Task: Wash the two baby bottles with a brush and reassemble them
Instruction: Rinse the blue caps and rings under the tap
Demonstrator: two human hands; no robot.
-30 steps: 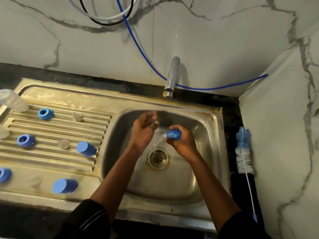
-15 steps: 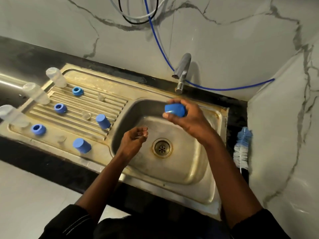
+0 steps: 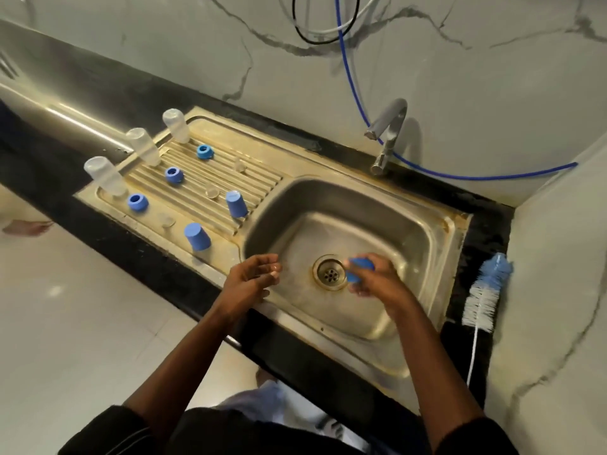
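Note:
My right hand [image 3: 377, 280] grips a blue bottle cap [image 3: 359, 269] low over the drain [image 3: 329, 272] of the steel sink [image 3: 437, 231]. My left hand [image 3: 253, 277] hovers at the sink's left rim, fingers loosely curled; whether it holds anything I cannot tell. On the drainboard [image 3: 262, 174] stand three clear bottle bodies [image 3: 143, 146] upside down, three blue collar rings [image 3: 173, 175], two more blue caps [image 3: 237, 204] and three clear teats [image 3: 212, 192]. A white and blue bottle brush [image 3: 483, 298] lies on the counter right of the sink.
A steel tap [image 3: 387, 133] stands behind the sink; no water shows. A blue hose [image 3: 354, 93] and other cables run along the marble wall. Black counter [image 3: 483, 224] frames the sink; a marble side wall closes the right.
My right hand came down with the blue cap from under the tap to just above the drain. My left hand shifted left to the sink rim. The view tilted and pulled back.

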